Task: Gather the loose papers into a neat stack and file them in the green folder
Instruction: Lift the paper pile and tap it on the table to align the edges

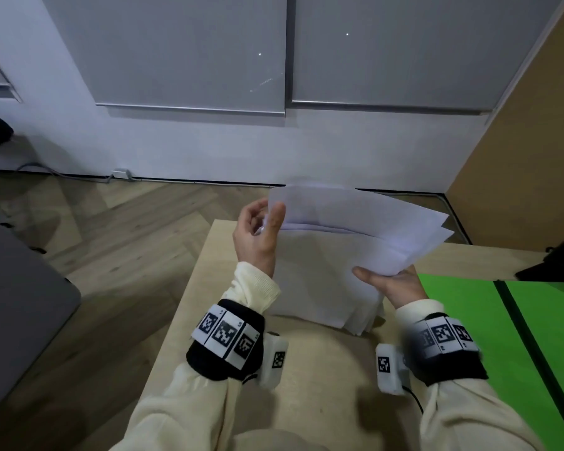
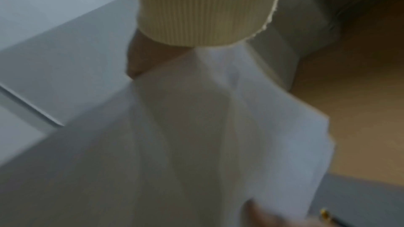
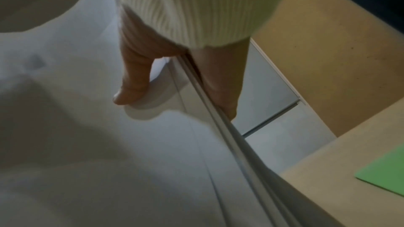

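A sheaf of white papers (image 1: 345, 236) is held up over the pale wooden table (image 1: 228, 353), its sheets fanned and uneven at the top right, its lower edges down near the tabletop. My left hand (image 1: 267, 219) pinches the sheaf's upper left corner between thumb and fingers. My right hand (image 1: 388, 283) grips the right edge, thumb (image 3: 131, 85) on the front and fingers behind. The papers (image 2: 196, 135) fill the blurred left wrist view and also the right wrist view's papers (image 3: 98, 153). The green folder (image 1: 469, 327) lies open and flat on the table to the right, with one corner of the green folder (image 3: 382, 179) showing.
A dark object (image 1: 557, 255) overhangs the folder's far right corner. A grey surface (image 1: 20, 297) stands to the left across the wooden floor (image 1: 111, 242). A tan panel (image 1: 528, 151) rises at the right, and a white wall lies ahead.
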